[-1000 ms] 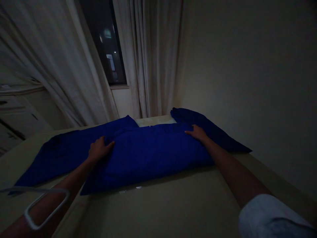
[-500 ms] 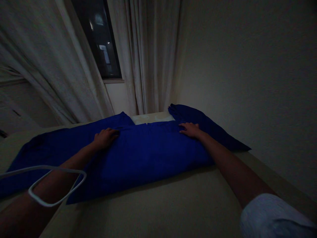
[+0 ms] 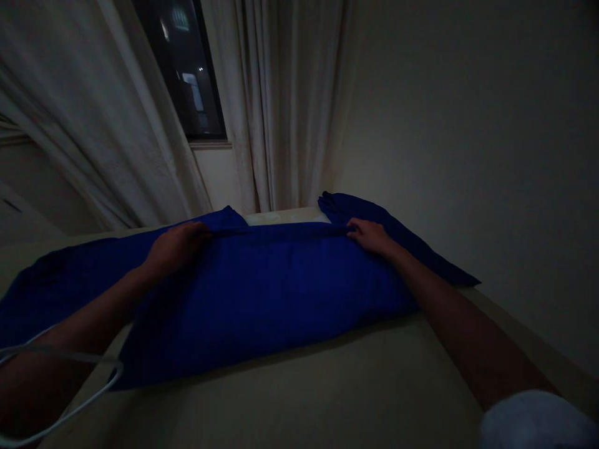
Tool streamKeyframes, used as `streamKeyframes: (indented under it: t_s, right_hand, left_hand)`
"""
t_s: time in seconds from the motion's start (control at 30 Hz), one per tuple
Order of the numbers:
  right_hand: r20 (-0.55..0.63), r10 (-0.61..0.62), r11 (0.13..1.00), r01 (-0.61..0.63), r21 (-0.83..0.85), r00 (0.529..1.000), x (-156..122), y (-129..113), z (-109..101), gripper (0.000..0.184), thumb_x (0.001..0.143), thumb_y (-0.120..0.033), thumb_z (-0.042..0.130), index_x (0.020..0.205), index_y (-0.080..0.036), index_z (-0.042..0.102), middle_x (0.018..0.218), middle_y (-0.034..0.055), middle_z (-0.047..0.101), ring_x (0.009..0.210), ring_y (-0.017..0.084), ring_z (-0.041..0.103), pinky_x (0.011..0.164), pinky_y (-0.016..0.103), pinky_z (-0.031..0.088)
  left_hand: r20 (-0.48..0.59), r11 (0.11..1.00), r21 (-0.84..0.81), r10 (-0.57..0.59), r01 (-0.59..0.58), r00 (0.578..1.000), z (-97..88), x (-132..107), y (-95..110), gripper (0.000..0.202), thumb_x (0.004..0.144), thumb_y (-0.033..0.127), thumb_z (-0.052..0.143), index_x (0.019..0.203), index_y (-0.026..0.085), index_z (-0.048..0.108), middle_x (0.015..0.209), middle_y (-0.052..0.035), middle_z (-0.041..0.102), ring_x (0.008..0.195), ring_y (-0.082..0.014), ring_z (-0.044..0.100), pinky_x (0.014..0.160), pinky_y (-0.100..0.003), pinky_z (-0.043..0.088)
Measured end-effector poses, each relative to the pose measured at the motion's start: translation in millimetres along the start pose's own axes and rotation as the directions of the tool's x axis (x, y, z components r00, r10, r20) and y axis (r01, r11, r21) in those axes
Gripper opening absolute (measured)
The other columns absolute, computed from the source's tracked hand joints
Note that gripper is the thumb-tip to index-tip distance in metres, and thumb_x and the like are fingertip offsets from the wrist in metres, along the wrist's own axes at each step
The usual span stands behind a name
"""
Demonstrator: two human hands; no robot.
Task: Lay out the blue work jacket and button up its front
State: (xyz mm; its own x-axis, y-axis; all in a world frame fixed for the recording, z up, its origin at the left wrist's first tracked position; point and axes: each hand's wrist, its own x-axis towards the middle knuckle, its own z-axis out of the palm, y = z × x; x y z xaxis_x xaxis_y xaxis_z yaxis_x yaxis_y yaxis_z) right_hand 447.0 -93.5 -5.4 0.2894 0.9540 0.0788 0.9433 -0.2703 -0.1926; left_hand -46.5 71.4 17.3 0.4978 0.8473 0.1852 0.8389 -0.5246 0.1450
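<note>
A dark blue cloth (image 3: 262, 293) lies spread across a pale flat surface (image 3: 327, 386), its two ends reaching out to the left and the right. My left hand (image 3: 175, 244) is closed on the cloth's far edge at the left. My right hand (image 3: 367, 235) pinches the same far edge at the right. Between the hands that edge is pulled into a straight raised line.
Pale curtains (image 3: 276, 106) hang behind the surface, with a dark window (image 3: 185, 68) between them. A bare wall (image 3: 468, 137) stands close on the right. A white cord loop (image 3: 60, 399) hangs in front of my left forearm.
Both hands slid from lying flat on the cloth to its far edge and closed on it. The edge now stands lifted and taut. The view has tilted slightly.
</note>
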Motion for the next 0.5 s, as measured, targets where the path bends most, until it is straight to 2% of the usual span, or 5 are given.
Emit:
streamKeyframes:
  t_s: [0.1,0.23,0.37,0.43,0.5]
  right_hand:
    - [-0.177,0.094,0.994,-0.083,0.069,0.980,12,-11,3,0.031,0.099,-0.032,0.062,0.129,-0.028,0.066,0.115,0.0092,0.077,0.110,0.032,0.070,0.097,0.047,0.048]
    - [-0.106,0.145,0.982,-0.131,0.135,0.984,10,-31,35,0.047,0.095,-0.023,0.066,0.141,-0.027,0.060,0.123,0.0102,0.076,0.115,0.030,0.070,0.098,0.044,0.052]
    - [-0.120,0.005,0.981,0.018,0.196,0.993,-30,-12,42,0.057,0.095,-0.031,0.069,0.150,-0.023,0.054,0.142,0.0127,0.068,0.126,0.028,0.067,0.107,0.040,0.051]
    - [-0.209,0.001,0.983,0.038,0.181,0.978,-64,9,33,0.058,0.095,-0.040,0.069,0.147,-0.019,0.056,0.145,0.0169,0.064,0.131,0.031,0.064,0.111,0.043,0.050]
    - [-0.248,0.109,0.984,-0.070,0.163,0.963,-103,27,24,0.058,0.094,-0.051,0.067,0.139,-0.015,0.061,0.135,0.0205,0.068,0.124,0.036,0.067,0.106,0.047,0.052]
  left_hand:
    - [-0.057,0.989,-0.053,-0.140,0.137,0.989,0.4,18,14,0.038,0.109,0.037,0.043,0.127,0.013,0.067,0.127,-0.0130,0.071,0.114,-0.0279,0.065,0.103,-0.041,0.049]
    - [0.032,0.978,-0.058,-0.199,0.200,0.980,32.5,26,30,0.043,0.101,0.016,0.047,0.139,0.001,0.057,0.141,-0.0264,0.062,0.129,-0.0307,0.062,0.110,-0.041,0.047]
    - [-0.002,0.984,-0.075,-0.163,0.162,0.987,44.8,-8,8,0.054,0.102,0.028,0.049,0.152,0.007,0.048,0.155,-0.0244,0.052,0.141,-0.0354,0.054,0.118,-0.046,0.042]
    - [-0.050,0.962,-0.114,-0.255,0.248,0.966,39.4,-37,-11,0.062,0.102,0.039,0.052,0.154,0.006,0.046,0.157,-0.0269,0.049,0.144,-0.0426,0.050,0.120,-0.056,0.039]
    - [0.033,0.868,-0.272,-0.423,0.415,0.906,32.4,-66,-26,0.071,0.096,0.047,0.061,0.152,0.005,0.047,0.151,-0.0289,0.055,0.140,-0.0452,0.054,0.116,-0.058,0.044]
